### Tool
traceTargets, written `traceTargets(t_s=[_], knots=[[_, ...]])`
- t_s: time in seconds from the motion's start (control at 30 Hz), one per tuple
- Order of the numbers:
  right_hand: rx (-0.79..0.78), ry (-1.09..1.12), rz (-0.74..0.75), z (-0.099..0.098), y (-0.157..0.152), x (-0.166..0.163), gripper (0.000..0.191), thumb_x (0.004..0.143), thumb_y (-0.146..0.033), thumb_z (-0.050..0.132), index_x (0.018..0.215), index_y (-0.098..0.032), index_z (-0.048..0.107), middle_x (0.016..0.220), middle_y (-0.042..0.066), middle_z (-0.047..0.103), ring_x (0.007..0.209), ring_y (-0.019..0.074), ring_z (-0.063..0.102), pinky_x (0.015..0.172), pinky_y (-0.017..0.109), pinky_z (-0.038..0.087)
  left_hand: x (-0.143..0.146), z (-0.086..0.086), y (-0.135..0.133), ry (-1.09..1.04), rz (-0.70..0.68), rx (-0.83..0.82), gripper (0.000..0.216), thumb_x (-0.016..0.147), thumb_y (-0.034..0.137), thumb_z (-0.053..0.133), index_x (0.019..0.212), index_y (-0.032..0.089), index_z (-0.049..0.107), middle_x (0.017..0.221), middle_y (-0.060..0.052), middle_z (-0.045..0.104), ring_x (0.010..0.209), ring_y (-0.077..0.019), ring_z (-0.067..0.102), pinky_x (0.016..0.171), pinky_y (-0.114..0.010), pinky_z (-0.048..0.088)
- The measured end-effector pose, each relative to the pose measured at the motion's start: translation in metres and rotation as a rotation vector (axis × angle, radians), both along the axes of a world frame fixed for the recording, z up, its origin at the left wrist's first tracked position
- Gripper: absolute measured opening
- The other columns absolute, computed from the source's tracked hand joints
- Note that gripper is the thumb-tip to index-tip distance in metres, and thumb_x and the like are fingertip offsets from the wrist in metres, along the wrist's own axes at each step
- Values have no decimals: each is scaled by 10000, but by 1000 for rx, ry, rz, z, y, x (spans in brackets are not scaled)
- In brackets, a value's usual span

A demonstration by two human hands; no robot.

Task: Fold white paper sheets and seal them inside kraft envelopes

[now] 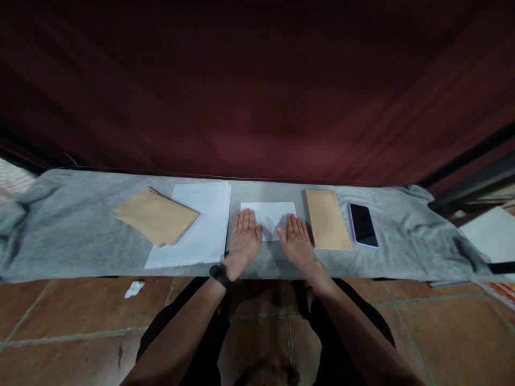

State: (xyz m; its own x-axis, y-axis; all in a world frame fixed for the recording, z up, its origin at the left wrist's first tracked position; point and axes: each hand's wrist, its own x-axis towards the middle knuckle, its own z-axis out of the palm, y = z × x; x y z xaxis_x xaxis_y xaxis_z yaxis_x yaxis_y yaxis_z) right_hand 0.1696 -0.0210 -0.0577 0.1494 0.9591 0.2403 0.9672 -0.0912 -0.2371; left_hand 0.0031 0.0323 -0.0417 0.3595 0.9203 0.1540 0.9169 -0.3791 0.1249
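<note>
My left hand (244, 236) and my right hand (295, 238) lie flat, palms down, fingers together, on the near part of a small folded white paper (269, 212). The paper rests on a grey cloth (80, 236) that covers a low surface. A black band sits on my left wrist. Neither hand holds anything. A brown envelope (326, 219) lies just right of my right hand. Left of my left hand is a stack of white sheets (201, 225), with several brown envelopes (156, 215) partly on top of it.
A dark phone in a pale case (362, 224) lies face up right of the single envelope. A dark red curtain hangs behind the cloth. More white paper (493, 233) sits at the far right. A white scrap (134, 289) lies on the tiled floor.
</note>
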Motion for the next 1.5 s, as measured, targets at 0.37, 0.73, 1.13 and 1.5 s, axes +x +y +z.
traceTargets(t_s=[0.37,0.73,1.13,1.5], knots=[[-112,211,168,6,56,-18,603,1076,-407,183,1528,-73,403,1599,144,382,1513,232,297,1252,435,209,31,-10,32,7,-182,-94,571,996,197,304,1543,34,335,1627,-165,319,1537,-258,219,1259,-435,205],[-13,42,16,-17,64,3,617,1067,-442,285,1525,-44,396,1587,182,385,1483,283,353,1221,460,254,21,-17,46,-29,8,-48,577,1025,281,289,1537,24,357,1619,-175,318,1531,-261,241,1254,-440,204],[71,-53,-68,-20,49,29,617,1044,-415,366,1476,20,433,1521,260,459,1413,333,440,1158,474,345,6,-14,46,-36,144,-55,599,1007,280,317,1516,-31,367,1600,-225,331,1518,-304,271,1243,-466,236],[-119,114,-291,23,44,22,517,977,-368,481,1394,-64,520,1226,230,641,1102,310,641,932,382,493,6,-9,25,-56,71,11,606,1014,350,372,1543,55,357,1616,-209,304,1513,-342,274,1216,-563,246]])
